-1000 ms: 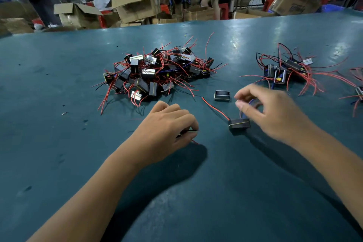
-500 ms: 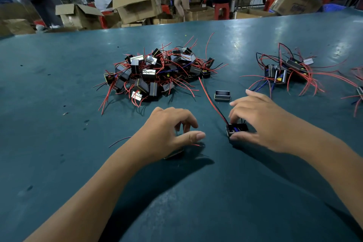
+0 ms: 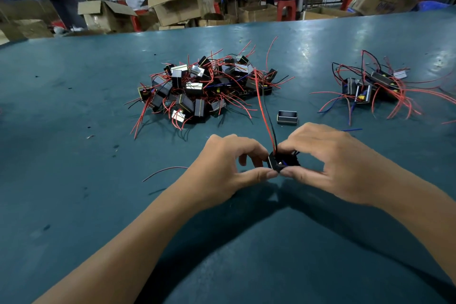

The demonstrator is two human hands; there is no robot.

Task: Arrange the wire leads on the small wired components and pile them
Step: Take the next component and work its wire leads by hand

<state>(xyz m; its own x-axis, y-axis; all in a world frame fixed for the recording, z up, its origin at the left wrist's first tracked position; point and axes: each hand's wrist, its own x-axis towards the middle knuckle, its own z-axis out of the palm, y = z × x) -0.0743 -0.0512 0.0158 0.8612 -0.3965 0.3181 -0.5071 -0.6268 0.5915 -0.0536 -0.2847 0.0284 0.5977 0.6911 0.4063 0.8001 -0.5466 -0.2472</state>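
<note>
Black component [image 3: 280, 163] pinched by both hands, teal table [image 3: 74, 205] bare nearside

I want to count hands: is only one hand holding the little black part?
No, both the left hand and right hand pinch the little black part.

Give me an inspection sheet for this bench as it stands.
Surface: teal table, scuffed, small dark specks.
Job's things: held component between both hands; big pile centre; smaller pile right.
Clutter: lone bare component without leads; loose red wire.
Hands: left hand and right hand both pinch the held component.
Cables: red and black leads rise from the held component towards the big pile.
Surroundings: cardboard boxes, red stools, people working.
</note>
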